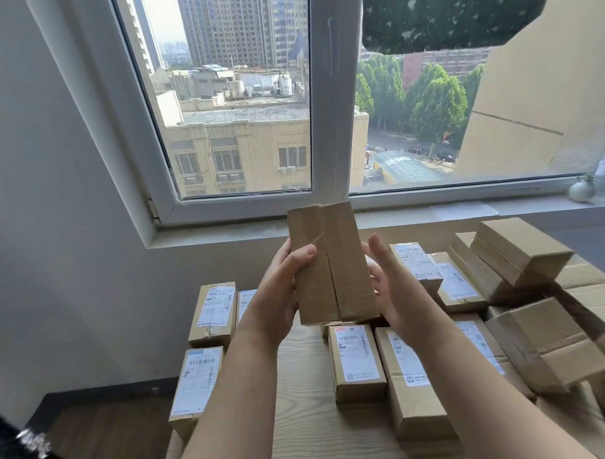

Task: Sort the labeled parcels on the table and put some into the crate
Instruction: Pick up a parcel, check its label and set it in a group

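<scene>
Above the middle of the tabletop (300, 411), a brown parcel (329, 262) is held upright in the air, seam side facing the camera. The left hand (279, 285) grips its left edge, thumb curled over the front. The right hand (396, 291) is open, fingers nearly straight, at the right edge; whether it touches is unclear. Labeled parcels (355, 358) lie below, left and right.

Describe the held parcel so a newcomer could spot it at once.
In front of the big window, above the wooden table of parcels, the left hand grips a tall cardboard parcel while the right hand rests against its side. It alone is held upright in the air, showing a plain seamed face with no label.
</scene>
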`<state>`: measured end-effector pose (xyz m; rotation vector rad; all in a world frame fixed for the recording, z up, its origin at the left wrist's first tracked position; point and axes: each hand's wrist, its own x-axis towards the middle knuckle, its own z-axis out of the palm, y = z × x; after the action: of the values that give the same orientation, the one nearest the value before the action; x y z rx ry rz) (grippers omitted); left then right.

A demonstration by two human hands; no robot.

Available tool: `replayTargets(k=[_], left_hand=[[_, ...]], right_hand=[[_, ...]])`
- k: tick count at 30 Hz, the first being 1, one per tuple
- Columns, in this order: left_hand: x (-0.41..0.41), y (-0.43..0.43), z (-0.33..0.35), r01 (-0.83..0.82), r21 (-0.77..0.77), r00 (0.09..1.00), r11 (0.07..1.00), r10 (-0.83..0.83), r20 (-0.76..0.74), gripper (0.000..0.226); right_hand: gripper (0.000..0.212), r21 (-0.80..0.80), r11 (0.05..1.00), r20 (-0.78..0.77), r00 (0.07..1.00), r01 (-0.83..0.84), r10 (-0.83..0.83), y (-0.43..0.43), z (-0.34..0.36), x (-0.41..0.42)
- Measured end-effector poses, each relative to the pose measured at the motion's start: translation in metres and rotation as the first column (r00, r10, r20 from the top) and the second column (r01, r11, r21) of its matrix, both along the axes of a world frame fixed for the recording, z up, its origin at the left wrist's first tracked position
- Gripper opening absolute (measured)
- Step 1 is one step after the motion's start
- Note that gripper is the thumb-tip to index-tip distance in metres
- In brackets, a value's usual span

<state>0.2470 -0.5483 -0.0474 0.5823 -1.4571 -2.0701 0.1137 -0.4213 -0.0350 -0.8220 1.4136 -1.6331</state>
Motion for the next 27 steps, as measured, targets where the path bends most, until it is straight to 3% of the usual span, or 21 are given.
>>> replayTargets(k=[2,4,8,14,18,22,25,27], left_hand=[[0.001,0.0,-0.001,0.023,0.037,1.0,0.999,-0.022,-0.016,0.068],[0.0,0.001,-0.003,0.042,0.037,0.999,0.998,-0.042,-0.011,0.072],[-0.001,0.001,-0.004,0.023,0.032,0.999,0.999,-0.024,0.022,0.066],[-0.005,-0.005,-0.01,-0.161,-0.088,0.98,0.983,0.17,0.101,0.039],[-0.012,-0.005,-0.014,-0.183,-0.142,0.965,0.973,0.206,0.164,0.036],[-0.012,0.001,-0.009,-0.098,-0.158,0.973,0.983,0.128,0.192,0.054],[-0.013,0.002,-0.006,-0.015,-0.196,0.974,0.981,0.059,0.221,0.04],[-0.014,0.001,-0.006,0.013,-0.2,0.969,0.98,0.037,0.243,0.052]], right_hand=[[0.069,0.061,0.998,0.038,0.999,0.018,-0.02,-0.003,-0.002,-0.004],[0.053,0.096,0.995,0.025,0.999,0.028,-0.03,-0.004,-0.001,-0.005],[0.037,0.057,0.995,-0.009,0.996,0.084,-0.083,0.0,0.002,-0.005],[0.052,0.046,0.971,-0.043,0.972,0.234,-0.232,0.005,-0.003,-0.011],[0.05,0.059,0.956,-0.139,0.951,0.287,-0.277,0.004,-0.006,-0.011],[0.056,0.062,0.941,-0.177,0.932,0.331,-0.316,0.003,-0.007,-0.011],[0.057,0.064,0.939,-0.203,0.925,0.339,-0.32,0.003,-0.007,-0.01],[0.053,0.064,0.939,-0.206,0.925,0.339,-0.32,0.002,-0.006,-0.01]])
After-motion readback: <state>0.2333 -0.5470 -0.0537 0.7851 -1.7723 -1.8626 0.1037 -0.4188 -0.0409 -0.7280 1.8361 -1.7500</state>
